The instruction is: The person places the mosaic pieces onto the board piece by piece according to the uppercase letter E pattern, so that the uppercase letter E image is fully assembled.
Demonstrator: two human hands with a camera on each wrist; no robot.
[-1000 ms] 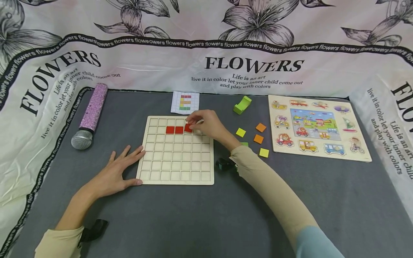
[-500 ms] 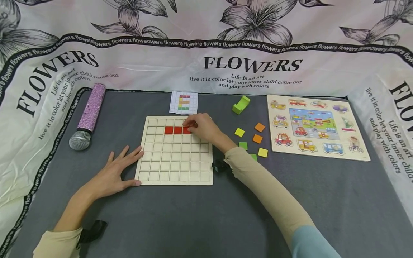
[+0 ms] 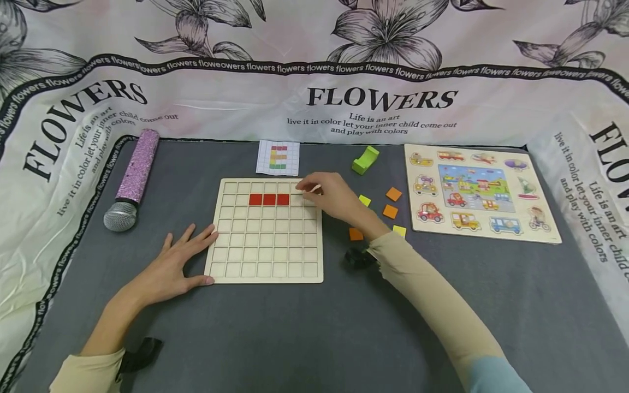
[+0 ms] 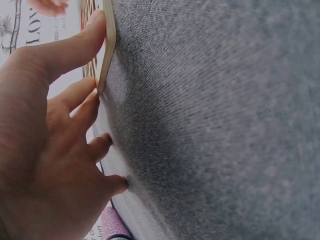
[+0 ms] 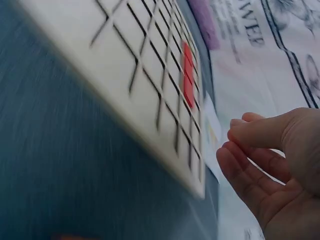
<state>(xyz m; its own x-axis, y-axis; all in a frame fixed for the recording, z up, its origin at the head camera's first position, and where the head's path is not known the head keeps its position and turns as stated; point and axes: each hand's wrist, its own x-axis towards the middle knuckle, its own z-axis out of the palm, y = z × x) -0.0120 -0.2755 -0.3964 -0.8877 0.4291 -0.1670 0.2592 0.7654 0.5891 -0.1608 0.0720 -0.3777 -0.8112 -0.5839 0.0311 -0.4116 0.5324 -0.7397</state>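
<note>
A pale wooden grid board lies on the dark grey cloth, with red square tiles side by side in its second row. My left hand is spread at the board's left side; thumb and index fingertip touch its edge, as the left wrist view shows. Over the board's upper right corner hovers my right hand, fingers loosely bent. Nothing shows between its thumb and fingertips in the right wrist view. Behind the board lies a small paper card printted with rows of coloured squares.
Orange tiles and yellow tiles lie right of the board, some hidden by the right arm. Beyond them are a green curved block and a vehicle picture puzzle. A glittery pink microphone lies at the left.
My right hand set the third red tile into line with the other two, let go, and moved off to the right. The left hand stayed at the board's edge.
</note>
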